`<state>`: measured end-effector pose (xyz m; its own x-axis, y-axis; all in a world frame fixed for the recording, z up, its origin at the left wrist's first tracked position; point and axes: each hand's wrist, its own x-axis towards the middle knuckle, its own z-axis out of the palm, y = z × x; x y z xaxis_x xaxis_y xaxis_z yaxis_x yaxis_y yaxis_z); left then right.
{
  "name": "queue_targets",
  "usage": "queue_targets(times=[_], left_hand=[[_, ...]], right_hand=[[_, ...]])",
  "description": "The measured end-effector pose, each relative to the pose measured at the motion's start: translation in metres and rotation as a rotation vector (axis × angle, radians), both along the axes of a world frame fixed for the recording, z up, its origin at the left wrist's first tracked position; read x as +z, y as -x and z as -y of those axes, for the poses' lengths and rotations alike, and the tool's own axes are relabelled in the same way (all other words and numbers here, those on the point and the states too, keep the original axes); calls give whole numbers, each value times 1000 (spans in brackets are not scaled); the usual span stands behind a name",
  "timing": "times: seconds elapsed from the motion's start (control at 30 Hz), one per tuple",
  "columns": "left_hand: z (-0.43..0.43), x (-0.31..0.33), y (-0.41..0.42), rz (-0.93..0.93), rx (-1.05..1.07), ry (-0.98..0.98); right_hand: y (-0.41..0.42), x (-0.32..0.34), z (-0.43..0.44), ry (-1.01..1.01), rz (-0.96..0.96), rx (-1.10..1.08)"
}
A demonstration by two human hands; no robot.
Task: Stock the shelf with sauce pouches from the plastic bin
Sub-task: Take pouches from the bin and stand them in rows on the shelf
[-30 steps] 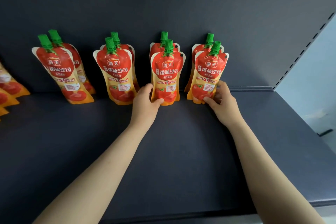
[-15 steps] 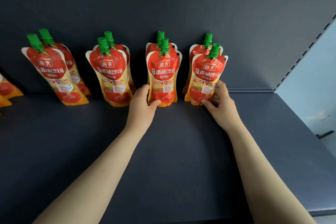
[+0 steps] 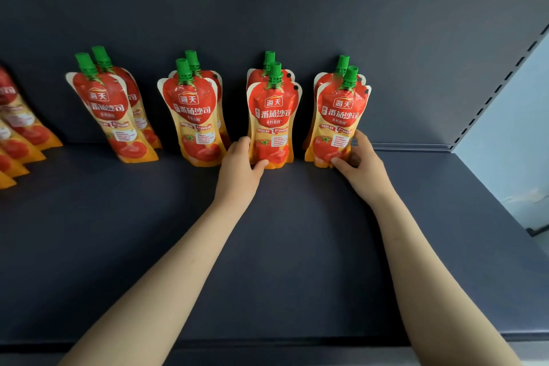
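Red-and-orange sauce pouches with green caps stand in pairs along the back of the dark shelf (image 3: pixel 297 246). My left hand (image 3: pixel 237 169) grips the bottom left of the front pouch of the third pair (image 3: pixel 273 122), thumb across its base. My right hand (image 3: pixel 361 166) holds the lower right corner of the front pouch of the rightmost pair (image 3: pixel 338 122), thumb under its base. Both pouches stand upright on the shelf, each with a second pouch right behind it. The plastic bin is out of view.
Two more pairs stand to the left, one pair (image 3: pixel 193 116) leaning and the other pair (image 3: pixel 110 110) tilted further. Several more pouches (image 3: pixel 17 140) lie slanted at the far left edge. The shelf's back panel (image 3: pixel 297 9) and perforated right upright (image 3: pixel 505 77) bound the space.
Both hands have stayed on their pouches. The right front pouch now stands straighter, closer to the one behind it. The camera view has shifted slightly.
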<state>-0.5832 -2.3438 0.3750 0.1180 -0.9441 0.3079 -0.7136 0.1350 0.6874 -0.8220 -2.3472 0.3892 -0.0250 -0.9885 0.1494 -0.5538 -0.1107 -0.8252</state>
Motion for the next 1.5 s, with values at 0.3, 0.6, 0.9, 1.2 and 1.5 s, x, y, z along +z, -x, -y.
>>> queue_targets(times=[0.3,0.6,0.9,1.2,1.5], left_hand=[[-24,11,-6,-99,12,-55],[-77,44,-39,93,-215,-69],[-199,47,-53,152,-636,142],[-313,-26,4,176,-1021,163],[-372,-137,107,385,-1268,-178]], right_hand=[[4,10,-6,-68,40,-67],[5,53,-119,117,-214,-367],[-44,27,-345,132,-423,-681],[-62,-50,-539,-174,-385,-938],[-8,-144,-632,-485,-192,-1116]])
